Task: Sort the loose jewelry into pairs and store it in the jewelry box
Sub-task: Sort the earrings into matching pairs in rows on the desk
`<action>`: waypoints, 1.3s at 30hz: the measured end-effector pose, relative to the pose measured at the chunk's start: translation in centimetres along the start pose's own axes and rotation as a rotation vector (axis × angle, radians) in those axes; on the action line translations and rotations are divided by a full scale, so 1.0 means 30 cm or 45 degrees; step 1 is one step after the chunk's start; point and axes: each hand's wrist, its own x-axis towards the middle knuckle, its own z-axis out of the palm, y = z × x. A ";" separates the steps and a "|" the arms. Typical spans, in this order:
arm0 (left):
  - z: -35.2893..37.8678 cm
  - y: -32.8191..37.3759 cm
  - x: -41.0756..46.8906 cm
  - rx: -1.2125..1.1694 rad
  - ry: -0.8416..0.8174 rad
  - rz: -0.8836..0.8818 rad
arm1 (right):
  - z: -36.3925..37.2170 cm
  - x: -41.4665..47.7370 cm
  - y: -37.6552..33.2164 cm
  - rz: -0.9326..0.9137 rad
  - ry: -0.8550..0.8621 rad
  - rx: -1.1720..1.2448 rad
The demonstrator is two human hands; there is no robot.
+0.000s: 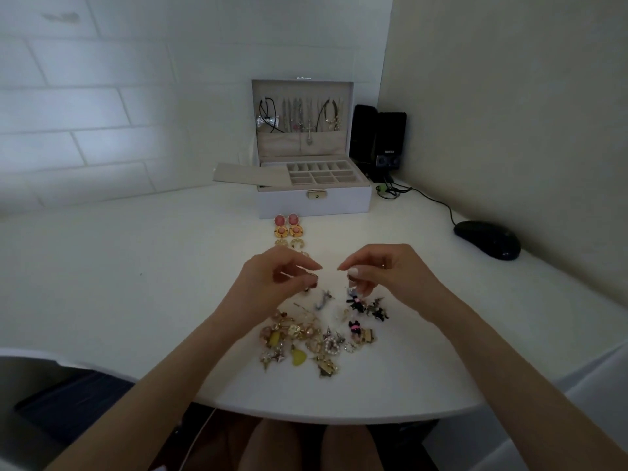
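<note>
Worktop (136, 266): white, rounded front edge. Left wall (102, 96): white brick pattern. Right wall (509, 96): plain beige. Corner: black speakers (379, 141), cable, black mouse (487, 239). Chair (34, 385), grey, lower left. Light: dim, cool.

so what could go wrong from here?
1. Both hands, left hand and right hand, pinch small pieces above the loose jewelry pile; a dropped piece could vanish back into it.
2. The pile looks tangled, so lifting one earring may drag others along.
3. The sorted pairs lie between the hands and the jewelry box; reaching for its compartments could knock them apart.
</note>
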 end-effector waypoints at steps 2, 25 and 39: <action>-0.026 0.000 0.007 -0.145 0.017 -0.091 | 0.021 0.026 -0.018 -0.003 0.003 0.032; -0.229 -0.341 0.366 0.501 0.375 -0.285 | 0.290 0.603 -0.037 0.040 -0.030 -0.468; -0.258 -0.410 0.407 0.687 0.389 -0.286 | 0.343 0.692 0.012 -0.187 -0.081 -1.050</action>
